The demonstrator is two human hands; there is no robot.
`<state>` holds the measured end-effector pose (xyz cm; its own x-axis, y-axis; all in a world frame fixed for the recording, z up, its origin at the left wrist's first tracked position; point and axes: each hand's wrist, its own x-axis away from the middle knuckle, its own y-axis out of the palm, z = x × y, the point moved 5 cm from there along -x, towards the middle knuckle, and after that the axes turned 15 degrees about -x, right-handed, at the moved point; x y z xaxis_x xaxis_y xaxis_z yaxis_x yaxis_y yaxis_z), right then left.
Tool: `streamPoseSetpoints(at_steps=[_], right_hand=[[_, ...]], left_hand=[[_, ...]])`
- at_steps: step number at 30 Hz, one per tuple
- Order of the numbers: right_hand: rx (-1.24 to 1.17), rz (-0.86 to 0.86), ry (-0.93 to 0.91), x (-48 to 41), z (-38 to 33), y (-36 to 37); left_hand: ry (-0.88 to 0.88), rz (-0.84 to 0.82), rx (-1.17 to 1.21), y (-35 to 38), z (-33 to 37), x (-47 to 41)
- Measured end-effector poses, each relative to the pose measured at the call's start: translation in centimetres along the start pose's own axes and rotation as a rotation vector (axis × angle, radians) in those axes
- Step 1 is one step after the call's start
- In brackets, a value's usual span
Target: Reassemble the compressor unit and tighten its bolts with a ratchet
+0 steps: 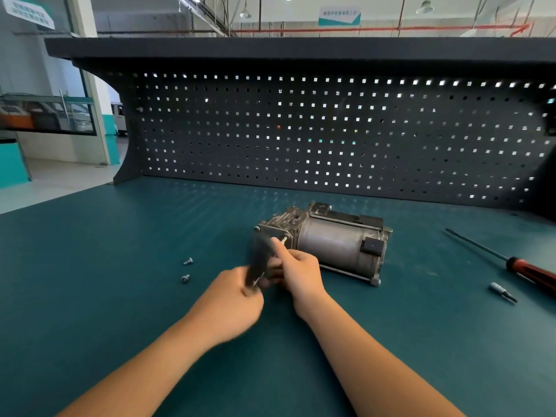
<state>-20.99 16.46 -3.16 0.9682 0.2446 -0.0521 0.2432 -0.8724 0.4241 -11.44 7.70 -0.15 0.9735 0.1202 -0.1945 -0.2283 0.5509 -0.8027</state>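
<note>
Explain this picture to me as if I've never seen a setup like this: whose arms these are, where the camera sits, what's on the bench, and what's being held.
There is no robot here. The single picture comes from a camera worn on a person's head, looking forward and down, so the two bare arms reaching in from below are the wearer's own.

The green bench top holds a grey metal compressor unit lying on its side, with a dark pegboard standing behind it. Two loose bolts lie to its left. At the far right are a red-handled screwdriver and a small metal bit.

The left hand grips a dark tool, blurred by motion, probably the ratchet. The right hand sits at the compressor's near end face, fingertips at a small silver bolt there.
</note>
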Motion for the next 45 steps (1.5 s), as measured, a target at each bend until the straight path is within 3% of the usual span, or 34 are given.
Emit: streamPoseSetpoints(at_steps=[3,5,9,12,14,17,18,19,21,23,24,28,29,30,32,34,36,40,42,44,45], right_hand=[[0.061,0.081,-0.037,-0.2,-0.2,-0.6],[0.058,0.095,-0.015,-0.2,-0.2,-0.8],[0.052,0.037,0.049,-0.3,-0.2,-0.3],[0.042,0.046,0.033,-0.6,-0.3,0.2],[-0.053,0.045,0.063,-0.7,-0.2,0.2],[-0.140,0.020,0.150,-0.5,0.0,0.5],[-0.167,0.006,0.175,-0.5,0.1,0.6],[-0.192,-0.008,0.196,-0.5,0.2,0.8],[-0.203,-0.039,0.208,-0.5,0.5,1.0],[-0.158,-0.072,0.181,-0.6,0.7,0.9],[-0.133,-0.079,0.166,-0.6,0.8,0.8],[-0.101,-0.042,0.132,-0.5,0.8,0.6],[-0.090,-0.030,0.124,-0.5,0.7,0.5],[-0.078,-0.022,0.114,-0.5,0.7,0.4],[-0.077,-0.025,0.107,-0.5,0.6,0.3],[-0.079,-0.043,0.126,-0.5,0.5,0.4],[-0.118,-0.043,0.146,-0.5,0.5,0.7],[-0.178,-0.034,0.173,-0.4,0.1,0.9],[-0.165,-0.048,0.193,-0.5,0.2,1.1],[-0.163,-0.072,0.228,-0.6,0.5,1.2],[-0.164,-0.087,0.239,-0.6,0.6,1.2]], left_hand=[[0.131,0.111,-0.630,0.5,0.9,0.3],[0.232,0.188,-0.902,0.8,1.1,0.2],[0.210,0.208,-0.885,0.8,0.5,-0.2],[0.126,0.202,-0.432,0.8,0.6,0.0],[0.017,0.127,0.111,1.0,0.4,-0.1],[-0.325,-0.046,1.113,1.4,0.1,-0.3],[-0.399,-0.095,1.349,1.3,0.1,-0.2],[-0.454,-0.127,1.499,1.2,-0.1,-0.1],[-0.500,-0.183,1.553,1.1,-0.2,0.2],[-0.510,-0.187,1.349,1.1,-0.5,0.3],[-0.463,-0.156,1.128,0.7,-0.9,0.1],[-0.021,0.066,-0.523,-0.4,-0.2,-0.5],[0.049,0.114,-0.811,0.2,0.4,-0.3],[0.127,0.157,-0.960,0.9,1.1,0.0],[0.157,0.181,-0.967,1.6,1.4,0.0],[0.106,0.197,-0.788,1.0,0.5,-0.2],[0.050,0.158,-0.388,0.4,0.2,-0.1],[-0.369,-0.077,0.981,1.4,-0.1,0.1],[-0.527,-0.140,1.473,1.4,-0.5,0.1],[-0.584,-0.178,1.639,1.2,-1.0,0.1],[-0.580,-0.195,1.566,1.2,-1.1,0.0]])
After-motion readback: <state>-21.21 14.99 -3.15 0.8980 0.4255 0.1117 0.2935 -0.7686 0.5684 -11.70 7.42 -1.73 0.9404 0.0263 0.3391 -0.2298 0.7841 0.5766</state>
